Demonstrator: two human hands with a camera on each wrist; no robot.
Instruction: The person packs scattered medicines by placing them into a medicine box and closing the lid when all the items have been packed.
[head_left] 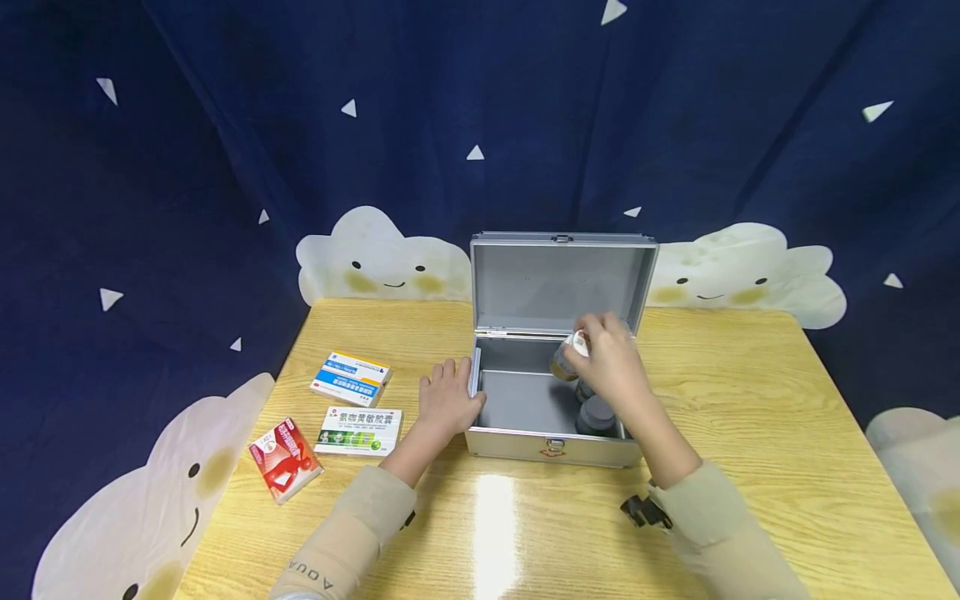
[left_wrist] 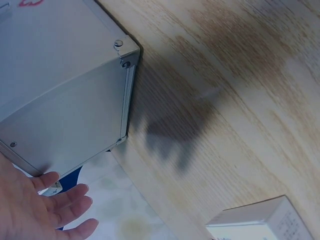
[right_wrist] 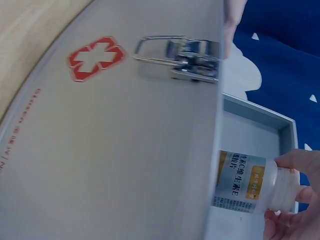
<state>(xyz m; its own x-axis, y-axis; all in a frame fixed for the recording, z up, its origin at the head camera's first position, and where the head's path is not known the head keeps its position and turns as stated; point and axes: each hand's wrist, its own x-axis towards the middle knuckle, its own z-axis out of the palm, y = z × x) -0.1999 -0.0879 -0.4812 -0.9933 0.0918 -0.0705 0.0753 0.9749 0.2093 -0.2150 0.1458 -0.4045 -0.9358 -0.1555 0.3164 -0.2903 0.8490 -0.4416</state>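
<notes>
An aluminium first-aid box (head_left: 510,446) stands on the table with its lid raised. My right hand (head_left: 611,358) pinches the white cap of a pill bottle (head_left: 562,363) inside or just above the box's right half. In the right wrist view the same bottle (right_wrist: 240,181) shows a silver and orange label, with fingers round its cap. Dark-capped bottles, one of them (head_left: 596,415) at the front right corner, stand in the box beneath that hand. My left hand (head_left: 447,400) rests at the box's left edge, fingers extended, thumb on the side wall (left_wrist: 75,115).
Left of the box lie three medicine packs: a blue-and-white one (head_left: 351,379), a green-and-white one (head_left: 358,431) and a red one (head_left: 286,460). The raised lid (head_left: 562,287) stands at the back, before a dark blue curtain (head_left: 480,100). Wooden table surface (head_left: 750,433) extends to the right.
</notes>
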